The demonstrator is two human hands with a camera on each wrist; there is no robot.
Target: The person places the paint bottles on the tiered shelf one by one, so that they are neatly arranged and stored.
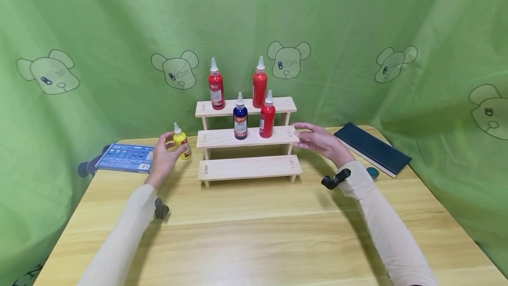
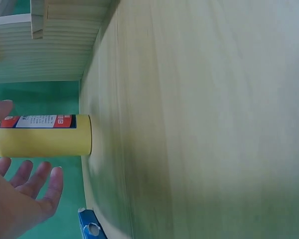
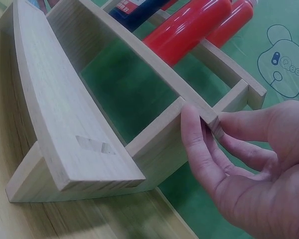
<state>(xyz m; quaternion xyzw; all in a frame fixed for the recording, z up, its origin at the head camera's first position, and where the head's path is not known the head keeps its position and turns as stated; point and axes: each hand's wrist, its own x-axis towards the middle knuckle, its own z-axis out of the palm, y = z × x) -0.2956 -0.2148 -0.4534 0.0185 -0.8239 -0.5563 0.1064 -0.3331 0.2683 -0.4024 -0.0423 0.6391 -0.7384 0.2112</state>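
Observation:
A yellow bottle (image 1: 182, 144) with a white pointed cap stands upright on the table, left of a three-tier wooden stand (image 1: 250, 167). Around this bottle is my left hand (image 1: 166, 156), thumb on one side and fingers on the other. In the left wrist view, a gap shows between the fingers (image 2: 52, 191) and the yellow bottle (image 2: 45, 142). My right hand (image 1: 319, 141) grips the right end of the stand's middle tier, as the right wrist view shows. A blue bottle (image 1: 240, 122) and a red bottle (image 1: 267, 120) stand on that tier.
Two more red bottles (image 1: 216, 89) (image 1: 259, 87) stand on the top tier. A blue printed box (image 1: 126, 158) lies at the table's left edge. At the right lie a dark green flat case (image 1: 371, 147) and a small green round object (image 1: 372, 172). A green curtain (image 1: 238, 21) hangs behind.

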